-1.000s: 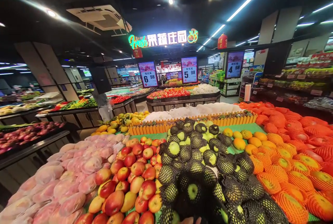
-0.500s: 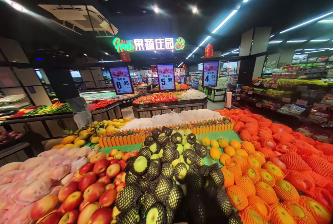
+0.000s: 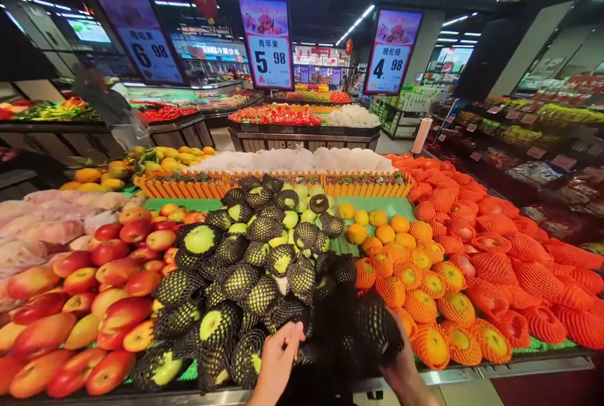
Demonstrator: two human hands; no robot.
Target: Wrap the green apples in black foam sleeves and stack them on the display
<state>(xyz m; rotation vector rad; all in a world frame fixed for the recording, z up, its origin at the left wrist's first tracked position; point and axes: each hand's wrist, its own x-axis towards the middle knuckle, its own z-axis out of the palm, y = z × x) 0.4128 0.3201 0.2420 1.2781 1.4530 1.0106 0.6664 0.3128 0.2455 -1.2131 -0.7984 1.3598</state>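
Observation:
At the bottom edge my left hand is pinched on the edge of a dark bundle of black foam nets. My right hand grips the same bundle from its right side, its fingers partly hidden behind the mesh. The bundle hangs over the front of a heap of green apples in black nets. I cannot tell whether a fruit is inside the bundle.
Red apples lie to the left and oranges in orange nets to the right. The stand's metal front rail runs below. A low orange fence and price signs stand behind. A person stands far left.
The view has tipped down and closer to the stand. Both my hands have come into view at the bottom and now hold the black net bundle.

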